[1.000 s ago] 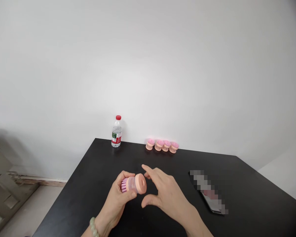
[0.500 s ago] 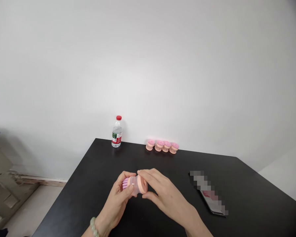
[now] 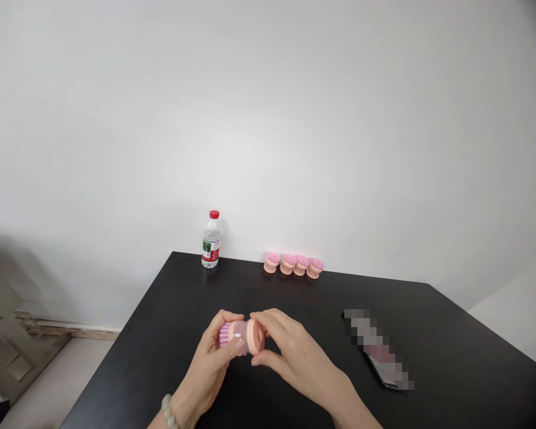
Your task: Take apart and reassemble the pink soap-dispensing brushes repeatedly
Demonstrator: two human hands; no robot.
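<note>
Above the front part of the table, my left hand (image 3: 214, 357) holds a pink scrub brush (image 3: 241, 336) on its side, with the thumb on its clear middle part. The pink bristles point left, and the peach-coloured cap end faces right. My right hand (image 3: 290, 351) grips the rim of that cap between thumb and fingers. A row of several similar brushes (image 3: 287, 264) stands at the back of the table, bristles up.
On the black table (image 3: 196, 310), a water bottle (image 3: 211, 241) with a red cap stands at the back left. A dark flat object (image 3: 384, 372), partly pixelated, lies at the right. Behind is a white wall; grey equipment (image 3: 9, 333) is at the far left.
My right thumb and fingers have closed in on the cap end of the brush. The brush has shifted slightly left and turned a little in my hands.
</note>
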